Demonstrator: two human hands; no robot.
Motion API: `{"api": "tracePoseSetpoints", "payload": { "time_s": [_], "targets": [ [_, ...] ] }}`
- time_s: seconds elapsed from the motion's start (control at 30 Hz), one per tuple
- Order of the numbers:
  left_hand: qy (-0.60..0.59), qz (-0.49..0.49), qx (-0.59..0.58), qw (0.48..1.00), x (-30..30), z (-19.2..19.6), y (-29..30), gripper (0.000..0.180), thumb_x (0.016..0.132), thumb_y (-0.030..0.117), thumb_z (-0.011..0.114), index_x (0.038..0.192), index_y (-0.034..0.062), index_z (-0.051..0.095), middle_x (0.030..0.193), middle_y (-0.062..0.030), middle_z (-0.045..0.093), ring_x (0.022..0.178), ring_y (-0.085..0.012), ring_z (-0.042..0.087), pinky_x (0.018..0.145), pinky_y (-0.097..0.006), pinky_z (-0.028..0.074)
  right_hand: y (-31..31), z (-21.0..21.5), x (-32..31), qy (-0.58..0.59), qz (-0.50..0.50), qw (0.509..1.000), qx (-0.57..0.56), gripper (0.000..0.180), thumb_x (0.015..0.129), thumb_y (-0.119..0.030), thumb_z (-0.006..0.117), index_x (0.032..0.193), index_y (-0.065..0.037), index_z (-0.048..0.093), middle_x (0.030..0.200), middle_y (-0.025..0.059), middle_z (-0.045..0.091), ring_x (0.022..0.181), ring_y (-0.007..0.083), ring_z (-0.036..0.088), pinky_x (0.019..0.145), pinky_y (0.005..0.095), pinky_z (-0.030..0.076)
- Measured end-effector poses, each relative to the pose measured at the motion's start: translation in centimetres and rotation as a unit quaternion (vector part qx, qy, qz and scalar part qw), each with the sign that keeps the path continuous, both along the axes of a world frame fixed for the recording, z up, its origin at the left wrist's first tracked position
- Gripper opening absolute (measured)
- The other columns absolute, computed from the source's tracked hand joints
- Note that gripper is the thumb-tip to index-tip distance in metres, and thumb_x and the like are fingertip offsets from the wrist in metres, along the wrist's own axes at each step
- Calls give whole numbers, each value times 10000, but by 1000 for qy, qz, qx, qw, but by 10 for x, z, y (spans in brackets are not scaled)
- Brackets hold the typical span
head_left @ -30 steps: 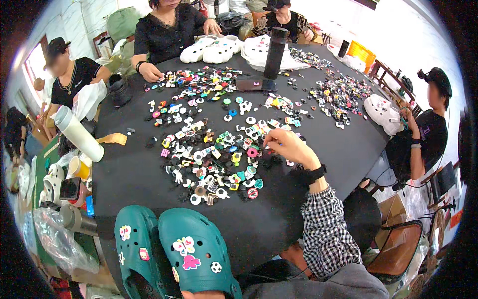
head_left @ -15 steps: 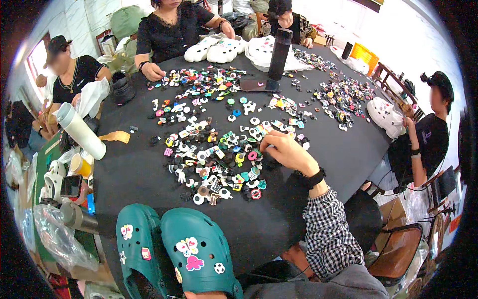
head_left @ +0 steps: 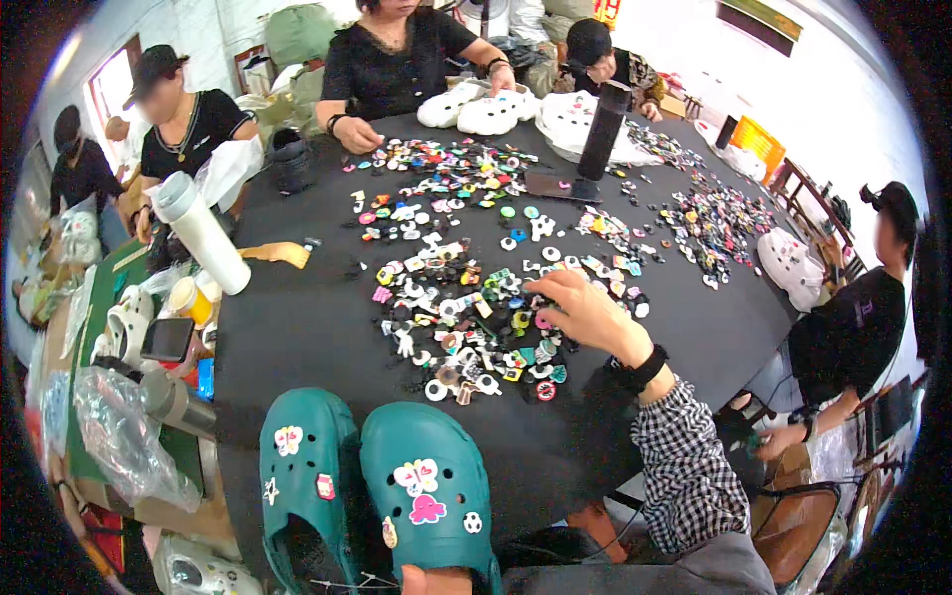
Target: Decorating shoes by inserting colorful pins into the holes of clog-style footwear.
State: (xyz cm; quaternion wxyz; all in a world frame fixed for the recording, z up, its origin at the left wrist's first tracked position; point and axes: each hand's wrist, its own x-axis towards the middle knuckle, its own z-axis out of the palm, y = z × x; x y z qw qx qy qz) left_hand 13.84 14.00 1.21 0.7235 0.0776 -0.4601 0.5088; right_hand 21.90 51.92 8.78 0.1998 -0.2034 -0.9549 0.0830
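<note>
At the lower left are two teal clogs, a left one [head_left: 307,466] and a right one [head_left: 426,466]. Butterfly, pink octopus and soccer ball charms sit in the holes of the right clog. A small part of my left hand [head_left: 436,581] shows at that clog's heel opening, holding it; the fingers are mostly hidden. My right hand [head_left: 593,315] hovers low over the near pile of shoe charms [head_left: 466,327], fingers bent and apart. A pink ring-shaped charm lies by its thumb. I see nothing held between those fingers.
More charms [head_left: 719,223] spread over the black table [head_left: 317,337]. A black bottle [head_left: 603,134] stands beside a phone. White clogs [head_left: 493,111] lie near a co-worker at the far side. At left stand a white tumbler [head_left: 203,233] and a yellow cup [head_left: 191,300]. Other people sit around.
The view has swung, so the scene appears farther right. My right hand stays over the near pile, its fingers a little more spread. The co-worker at right has lowered an arm from the white clog.
</note>
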Motion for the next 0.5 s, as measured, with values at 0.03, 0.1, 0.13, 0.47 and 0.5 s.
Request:
{"api": "tracePoseSetpoints", "payload": {
  "time_s": [0.03, 0.1, 0.13, 0.47, 0.5],
  "targets": [
    [-1, 2, 8, 1000, -1, -1, -1, 602, 1023, 492, 317, 1133, -46, 564, 1096, -170, 579, 983, -297, 562, 885, -376, 464, -3, 0, -5, -14, 18, 1000, 6, 396, 818, -137, 662, 1203, -74, 593, 1069, 155, 582, 1016, 349, 572, 889, 421, 483],
    [-3, 3, 23, 1000, -2, -3, -3, 599, 1024, 489, 318, 1137, -46, 563, 1099, -172, 579, 987, -299, 563, 888, -377, 463, -8, 2, -15, -63, 21, 996, -58, 388, 807, -127, 661, 1183, -69, 587, 1035, 155, 574, 1009, 345, 573, 889, 426, 480],
    [-5, 1, 32, 999, -3, -4, -3, 598, 1024, 488, 319, 1139, -47, 562, 1100, -173, 578, 989, -300, 563, 890, -377, 463, -7, -1, -21, -65, 35, 997, -1, 298, 799, -115, 656, 1092, -72, 620, 996, 145, 563, 985, 344, 582, 865, 426, 488],
    [0, -11, 116, 993, -10, -17, 0, 588, 1028, 474, 323, 1156, -49, 557, 1114, -181, 575, 1007, -309, 563, 905, -381, 459, -29, 49, -77, -120, 144, 980, -68, 270, 830, -248, 665, 1056, -101, 663, 1016, 137, 615, 1005, 327, 608, 848, 428, 506],
    [29, 32, 161, 986, -12, -32, 2, 600, 1033, 473, 290, 1176, -48, 549, 1133, -192, 567, 1018, -322, 555, 912, -395, 455, -31, 48, -85, -90, 132, 986, -42, 273, 829, -244, 663, 1065, -106, 661, 1022, 133, 616, 1018, 329, 607, 850, 433, 511]
  ]
}}
